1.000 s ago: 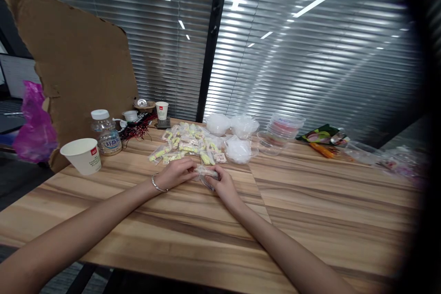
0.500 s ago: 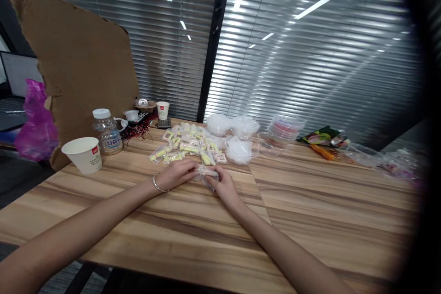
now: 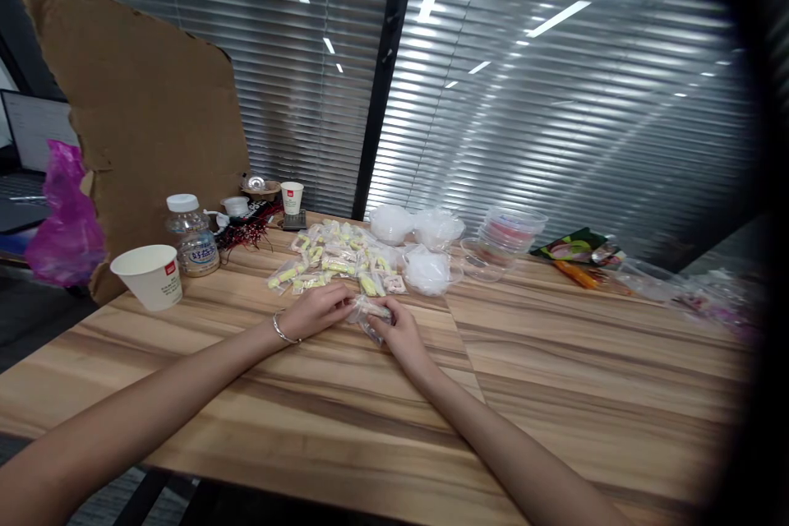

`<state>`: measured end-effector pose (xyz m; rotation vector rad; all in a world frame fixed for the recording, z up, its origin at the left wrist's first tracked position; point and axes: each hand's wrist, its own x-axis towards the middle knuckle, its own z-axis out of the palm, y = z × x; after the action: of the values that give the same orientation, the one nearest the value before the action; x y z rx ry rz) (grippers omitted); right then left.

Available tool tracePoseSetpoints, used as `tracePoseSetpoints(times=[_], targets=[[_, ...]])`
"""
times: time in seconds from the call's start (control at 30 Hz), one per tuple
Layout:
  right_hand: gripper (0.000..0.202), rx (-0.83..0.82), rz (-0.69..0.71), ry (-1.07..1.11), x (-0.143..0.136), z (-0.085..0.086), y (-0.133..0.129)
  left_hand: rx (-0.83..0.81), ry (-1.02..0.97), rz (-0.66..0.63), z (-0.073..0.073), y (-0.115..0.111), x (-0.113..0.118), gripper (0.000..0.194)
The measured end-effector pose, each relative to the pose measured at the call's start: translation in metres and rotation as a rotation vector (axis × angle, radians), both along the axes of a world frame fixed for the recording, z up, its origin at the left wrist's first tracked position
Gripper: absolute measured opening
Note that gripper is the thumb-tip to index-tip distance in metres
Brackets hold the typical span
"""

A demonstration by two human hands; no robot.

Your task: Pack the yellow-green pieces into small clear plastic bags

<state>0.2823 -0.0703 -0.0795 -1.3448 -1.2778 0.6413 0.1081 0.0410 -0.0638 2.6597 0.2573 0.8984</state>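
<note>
At centre, your left hand point(image 3: 317, 310) and right hand point(image 3: 405, 337) still pinch one clear, crinkled plastic packet point(image 3: 368, 309), barely shifted; handling remains underway.

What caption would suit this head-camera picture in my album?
Left hand and right hand hold a small clear packet at a wooden table, near a pile of bagged yellow pieces.

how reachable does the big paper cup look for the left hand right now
Probably yes: nothing seems to stand between the left hand and the big paper cup, though that hand appears busy with the clear packet.
</note>
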Motion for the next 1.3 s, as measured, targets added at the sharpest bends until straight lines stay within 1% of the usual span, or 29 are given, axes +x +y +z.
tracePoseSetpoints(times=[0.27, 0.5, 0.63, 0.7, 0.83, 0.93, 1.1, 1.3], targets=[[0.019, -0.003, -0.001, -0.016, 0.0011, -0.001, 0.0008, -0.011, 0.035, 0.017, -0.0034, 0.0027, 0.0002, 0.023], [0.02, -0.009, -0.006, -0.021, 0.0017, -0.0026, 0.0013, 0.003, 0.022, 0.023, -0.0008, 0.0008, 0.0014, 0.022], [0.019, -0.017, -0.01, -0.01, 0.001, -0.0021, 0.0018, -0.029, 0.022, 0.05, 0.0009, -0.0011, 0.0011, 0.024], [0.019, -0.015, -0.01, -0.005, 0.001, -0.0018, 0.0018, -0.046, 0.026, 0.054, 0.001, -0.0014, 0.0008, 0.027], [0.019, -0.008, -0.004, -0.01, 0.0012, -0.0008, 0.0009, -0.061, 0.04, 0.051, 0.0001, -0.0009, 0.0008, 0.027], [0.018, -0.014, 0.009, 0.001, 0.0013, -0.0007, 0.0003, -0.048, 0.04, 0.054, -0.0013, -0.0002, 0.0013, 0.023], [0.017, 0.0, 0.013, -0.003, 0.0015, -0.0022, 0.001, 0.006, 0.024, 0.056, -0.0044, 0.0016, 0.0018, 0.01], [0.019, -0.013, 0.001, -0.006, 0.001, -0.0001, 0.0002, 0.026, -0.011, 0.028, -0.0024, 0.0008, 0.0017, 0.008]])
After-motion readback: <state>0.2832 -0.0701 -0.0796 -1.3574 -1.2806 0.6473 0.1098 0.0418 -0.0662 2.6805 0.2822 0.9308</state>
